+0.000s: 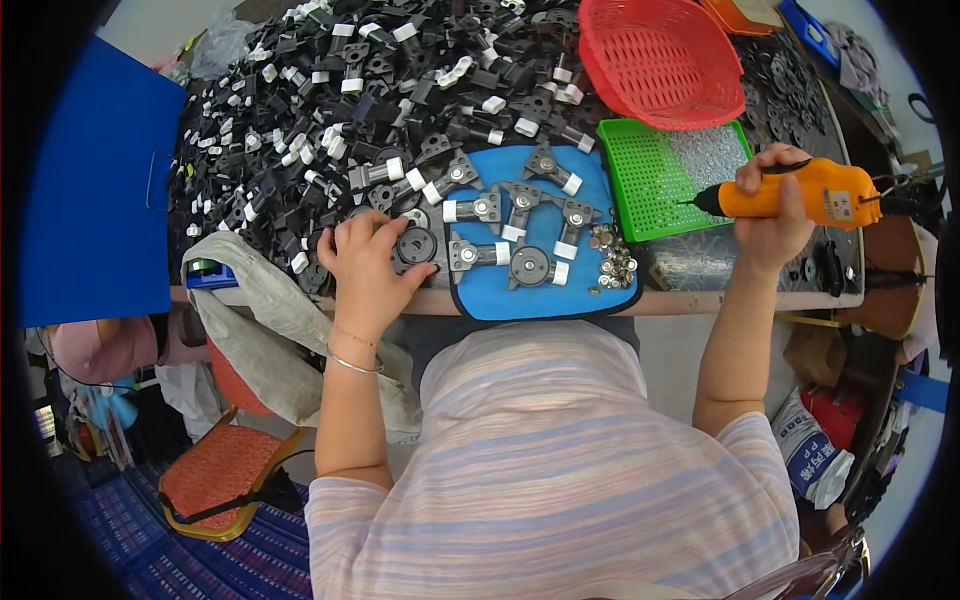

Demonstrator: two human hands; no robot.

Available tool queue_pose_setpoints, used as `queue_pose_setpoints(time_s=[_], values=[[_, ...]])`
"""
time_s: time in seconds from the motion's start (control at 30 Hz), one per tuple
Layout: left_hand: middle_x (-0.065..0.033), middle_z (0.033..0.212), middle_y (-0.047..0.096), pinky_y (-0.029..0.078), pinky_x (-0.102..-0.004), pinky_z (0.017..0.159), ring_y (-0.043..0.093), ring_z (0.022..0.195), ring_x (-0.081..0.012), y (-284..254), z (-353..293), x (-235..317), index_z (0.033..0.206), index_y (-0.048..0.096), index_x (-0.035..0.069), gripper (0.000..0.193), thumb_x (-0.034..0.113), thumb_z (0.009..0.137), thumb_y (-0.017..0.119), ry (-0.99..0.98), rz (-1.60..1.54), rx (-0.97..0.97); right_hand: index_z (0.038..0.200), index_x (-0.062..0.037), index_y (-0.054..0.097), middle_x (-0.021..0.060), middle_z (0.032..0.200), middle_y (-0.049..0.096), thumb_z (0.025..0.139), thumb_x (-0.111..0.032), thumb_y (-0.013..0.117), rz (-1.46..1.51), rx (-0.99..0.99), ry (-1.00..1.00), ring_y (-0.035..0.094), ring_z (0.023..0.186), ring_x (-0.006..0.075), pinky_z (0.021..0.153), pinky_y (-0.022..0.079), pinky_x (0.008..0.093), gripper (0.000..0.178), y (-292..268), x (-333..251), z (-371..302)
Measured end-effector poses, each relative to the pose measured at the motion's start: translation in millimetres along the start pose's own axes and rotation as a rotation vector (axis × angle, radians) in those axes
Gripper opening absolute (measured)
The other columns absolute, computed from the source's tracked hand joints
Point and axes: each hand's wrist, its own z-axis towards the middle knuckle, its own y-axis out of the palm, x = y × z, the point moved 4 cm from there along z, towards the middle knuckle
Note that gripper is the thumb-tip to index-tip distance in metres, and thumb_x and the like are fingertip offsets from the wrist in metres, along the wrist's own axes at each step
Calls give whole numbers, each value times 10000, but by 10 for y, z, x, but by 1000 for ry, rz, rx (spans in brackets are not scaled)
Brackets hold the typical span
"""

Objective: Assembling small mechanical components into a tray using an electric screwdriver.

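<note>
My left hand [367, 265] is at the table's near edge, its fingers spread and curved down over black parts. Between its thumb and index finger lies a round black disc [415, 245]; whether the fingertips press on it is hard to tell. My right hand [776, 212] is wrapped round an orange electric screwdriver [815, 193], held level above the green tray, its thin bit pointing left. On a blue mat [590, 280] between the hands lie several black bracket pieces [522, 203] with white ends. One bears a black disc [530, 266].
Small metal pieces [617, 262] are heaped on the mat's right side. A green tray [630, 190] holds many tiny silvery screws; a red basket [660, 60] stands behind it. Loose black and white parts [330, 110] cover the table's left. A grey cloth [265, 330] hangs at the near left edge.
</note>
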Motion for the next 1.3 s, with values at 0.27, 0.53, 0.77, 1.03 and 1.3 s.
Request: queue_pose_setpoints(time_s=[0.27, 0.53, 0.77, 1.03, 1.3], values=[[-34, 1003, 539, 242, -439, 964, 476, 999, -237, -109, 213, 126, 1017, 629, 116, 445, 185, 588, 728, 77, -146, 80, 1012, 4, 504, 128, 908, 513, 820, -72, 562, 5, 37, -20, 534, 672, 190, 636, 446, 311, 214, 73, -44, -28], [-12, 949, 549, 213, -528, 1021, 499, 1000, -195, 231, 667, 1298, 1042, 626, 124, 416, 86, 628, 643, 728, -165, -105, 1004, 22, 495, 149, 897, 532, 796, -17, 554, 50, 48, -41, 547, 656, 193, 619, 458, 297, 219, 191, -55, -84], [-4, 1110, 541, 143, -558, 1051, 456, 1116, -199, 415, 774, 1456, 1152, 588, 187, 533, 19, 647, 611, 897, 24, -267, 993, 19, 499, 130, 885, 537, 780, 14, 585, 48, 65, -54, 554, 647, 169, 596, 454, 262, 231, 147, -98, -131], [-59, 974, 538, 210, -484, 973, 478, 1004, -245, 391, 680, 1423, 987, 585, 63, 552, 331, 555, 802, 526, -175, -96, 994, 14, 497, 118, 851, 554, 778, 9, 615, 79, 58, -50, 559, 645, 149, 592, 461, 249, 246, 178, -70, -96], [-28, 928, 573, 211, -469, 963, 498, 963, -225, 447, 651, 1364, 936, 636, 94, 432, 261, 572, 798, 444, -195, -121, 1015, 15, 479, 149, 914, 514, 812, -142, 626, -11, 1, -53, 533, 643, 186, 597, 450, 292, 296, 205, -69, -107]])
